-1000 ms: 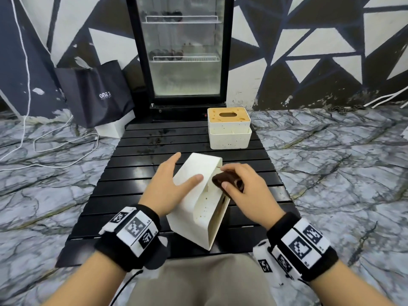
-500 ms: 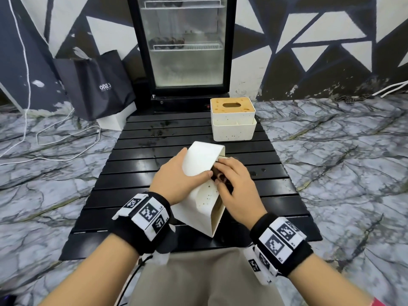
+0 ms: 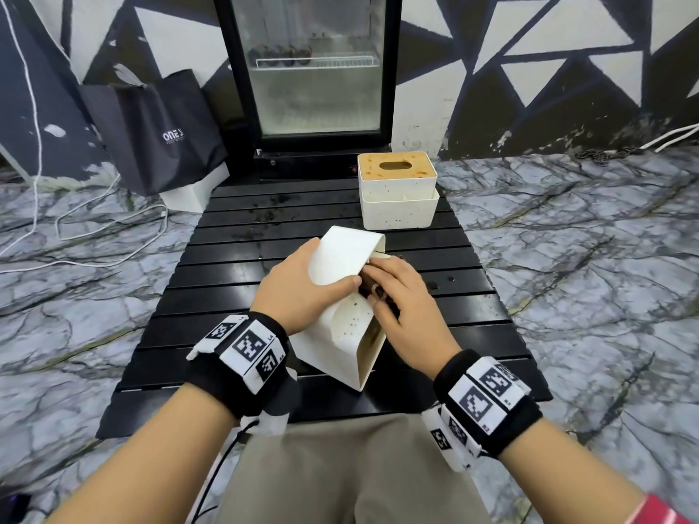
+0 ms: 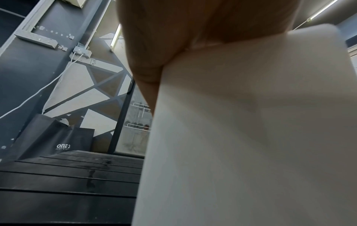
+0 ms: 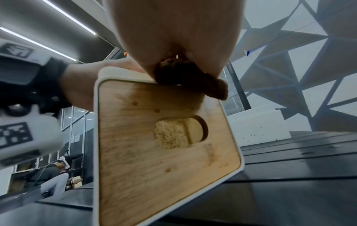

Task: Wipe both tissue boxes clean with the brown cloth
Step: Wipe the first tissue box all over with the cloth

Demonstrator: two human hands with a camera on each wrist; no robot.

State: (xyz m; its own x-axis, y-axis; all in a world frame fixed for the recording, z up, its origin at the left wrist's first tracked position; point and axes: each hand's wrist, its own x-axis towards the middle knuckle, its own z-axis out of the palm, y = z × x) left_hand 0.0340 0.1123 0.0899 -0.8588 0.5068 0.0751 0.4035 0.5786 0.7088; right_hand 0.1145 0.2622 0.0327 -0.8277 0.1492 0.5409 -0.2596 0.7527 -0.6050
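A white tissue box [image 3: 340, 315] with a wooden lid [image 5: 154, 145] stands tipped on its side on the black slatted table [image 3: 234, 266], lid facing right. My left hand [image 3: 299, 293] grips it from the left, thumb across its upper face; the box's white side [image 4: 241, 137] fills the left wrist view. My right hand [image 3: 401, 296] holds the bunched brown cloth [image 3: 372, 293] against the lid's upper edge; in the right wrist view the cloth [image 5: 193, 82] sits at the top of the lid. A second white tissue box [image 3: 397, 191] stands upright at the table's far right.
Behind the table stands a glass-door fridge [image 3: 314, 70]. A black shopping bag [image 3: 159, 130] leans against the wall at the left, with white cables [image 3: 75, 236] on the marble floor. My lap [image 3: 340, 467] is at the table's near edge.
My right hand slid the cloth up and left along the lid edge toward my left thumb. The left hand kept its hold on the box. The camera view shifted slightly.
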